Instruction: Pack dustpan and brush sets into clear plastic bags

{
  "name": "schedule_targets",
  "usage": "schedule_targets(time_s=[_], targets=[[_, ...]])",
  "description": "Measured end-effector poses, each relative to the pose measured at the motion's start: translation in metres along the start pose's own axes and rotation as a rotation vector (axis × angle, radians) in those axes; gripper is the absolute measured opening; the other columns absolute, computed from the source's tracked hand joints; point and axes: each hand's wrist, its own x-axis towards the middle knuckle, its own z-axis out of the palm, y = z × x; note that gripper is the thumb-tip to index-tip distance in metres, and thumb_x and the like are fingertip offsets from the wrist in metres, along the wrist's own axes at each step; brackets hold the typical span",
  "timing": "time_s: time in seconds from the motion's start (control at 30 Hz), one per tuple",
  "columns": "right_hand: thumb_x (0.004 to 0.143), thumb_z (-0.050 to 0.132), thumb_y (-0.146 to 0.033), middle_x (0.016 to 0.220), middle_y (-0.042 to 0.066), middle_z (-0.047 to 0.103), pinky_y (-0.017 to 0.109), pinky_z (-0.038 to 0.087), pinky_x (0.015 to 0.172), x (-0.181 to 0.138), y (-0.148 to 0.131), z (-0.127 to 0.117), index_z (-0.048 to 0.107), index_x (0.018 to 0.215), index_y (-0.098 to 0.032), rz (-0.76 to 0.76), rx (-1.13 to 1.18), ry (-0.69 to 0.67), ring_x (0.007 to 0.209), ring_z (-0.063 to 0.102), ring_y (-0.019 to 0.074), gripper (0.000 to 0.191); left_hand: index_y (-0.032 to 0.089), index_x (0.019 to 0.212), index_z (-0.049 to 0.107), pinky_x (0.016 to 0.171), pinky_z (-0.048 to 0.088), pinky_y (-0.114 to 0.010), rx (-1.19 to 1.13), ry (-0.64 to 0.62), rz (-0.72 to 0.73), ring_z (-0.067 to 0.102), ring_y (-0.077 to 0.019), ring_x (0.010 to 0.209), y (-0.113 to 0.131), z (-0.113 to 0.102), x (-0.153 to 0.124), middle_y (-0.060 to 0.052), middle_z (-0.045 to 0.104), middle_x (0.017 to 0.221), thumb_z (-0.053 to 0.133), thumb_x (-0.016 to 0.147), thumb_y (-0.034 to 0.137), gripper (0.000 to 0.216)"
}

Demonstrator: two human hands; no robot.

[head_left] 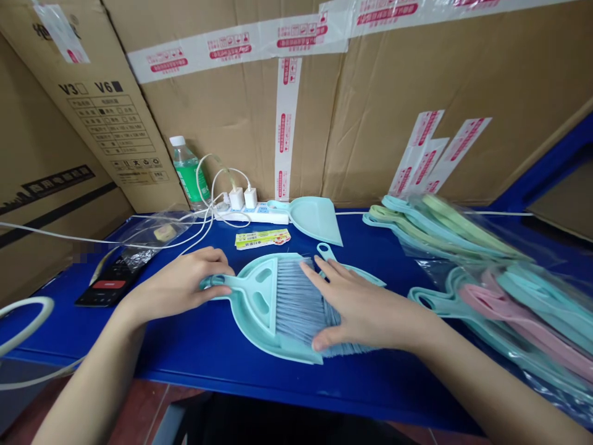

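Note:
A mint-green dustpan (278, 351) lies on the blue table with a small brush (262, 290) nested in it. My left hand (194, 281) is closed around their handles at the left end. My right hand (356, 303) lies over the grey-blue bristles (299, 300) with its fingers spread, touching or just above them. Under and behind it shows another mint piece with a looped handle (325, 250), partly covered, so I cannot tell its kind. More bristles stick out below my right palm. Farther back, another mint dustpan (317, 217) lies beside the power strip.
Plastic-bagged mint, green and pink sets (500, 303) are piled on the right. A phone (109, 278), a water bottle (189, 173) and a power strip (273, 215) with white cables stand left and back. Yellow packets (262, 238) lie mid-table; cardboard (370, 123) walls the rear.

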Motion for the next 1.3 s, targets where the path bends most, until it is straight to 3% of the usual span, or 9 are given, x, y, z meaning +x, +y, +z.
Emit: schedule_targets(time_s=[0.23, 0.57, 0.87, 1.0, 1.2, 1.3], targets=[[0.053, 0.082, -0.060, 0.158, 0.027, 0.002, 0.063, 0.019, 0.111, 0.003, 0.008, 0.001, 0.004, 0.154, -0.007, -0.043, 0.017, -0.049, 0.141, -0.008, 0.0441, 0.138, 0.023, 0.099, 0.070, 0.073, 0.047, -0.025, -0.040, -0.069, -0.078, 0.064, -0.0168, 0.084, 0.000, -0.003, 0.000, -0.003, 0.067, 0.099, 0.052, 0.091, 0.036, 0.024], [0.054, 0.080, -0.061, 0.159, 0.023, 0.007, 0.061, 0.023, 0.111, 0.005, 0.025, -0.002, 0.015, 0.154, -0.009, -0.091, -0.048, -0.057, 0.142, -0.003, 0.0440, 0.131, 0.025, 0.100, 0.070, 0.074, 0.047, -0.025, -0.034, -0.070, -0.080, 0.065, -0.0164, 0.084, -0.003, -0.004, -0.002, -0.003, 0.068, 0.099, 0.051, 0.090, 0.033, 0.023], [0.049, 0.081, -0.063, 0.158, 0.023, 0.005, 0.057, 0.018, 0.114, 0.004, 0.032, -0.016, 0.016, 0.153, -0.005, -0.058, -0.007, -0.151, 0.142, -0.005, 0.0424, 0.135, 0.024, 0.097, 0.072, 0.073, 0.047, -0.025, -0.022, -0.069, -0.072, 0.065, -0.0164, 0.082, -0.008, -0.010, -0.005, -0.002, 0.068, 0.096, 0.051, 0.088, 0.030, 0.023], [0.046, 0.081, -0.066, 0.158, 0.025, 0.007, 0.054, 0.017, 0.115, 0.003, 0.036, -0.020, 0.017, 0.152, -0.003, -0.070, -0.031, -0.180, 0.143, -0.003, 0.0418, 0.139, 0.025, 0.099, 0.072, 0.071, 0.047, -0.024, -0.022, -0.096, -0.084, 0.065, -0.0166, 0.081, -0.004, -0.010, -0.006, -0.002, 0.069, 0.094, 0.054, 0.089, 0.037, 0.024], [0.055, 0.073, -0.074, 0.157, 0.024, 0.015, 0.054, 0.022, 0.114, 0.000, 0.039, -0.020, 0.022, 0.151, -0.003, -0.096, -0.043, -0.098, 0.144, 0.005, 0.0412, 0.130, 0.024, 0.096, 0.073, 0.071, 0.047, -0.025, -0.051, -0.096, -0.054, 0.065, -0.0177, 0.082, -0.001, -0.007, -0.005, -0.003, 0.069, 0.093, 0.057, 0.089, 0.039, 0.023], [0.060, 0.071, -0.073, 0.159, 0.019, 0.014, 0.058, 0.023, 0.113, 0.005, 0.034, -0.014, 0.023, 0.153, -0.011, -0.143, 0.030, 0.021, 0.144, 0.006, 0.0416, 0.121, 0.024, 0.096, 0.073, 0.071, 0.047, -0.024, -0.078, -0.115, -0.053, 0.065, -0.0175, 0.082, -0.001, -0.009, -0.006, -0.003, 0.068, 0.092, 0.057, 0.089, 0.040, 0.023]])
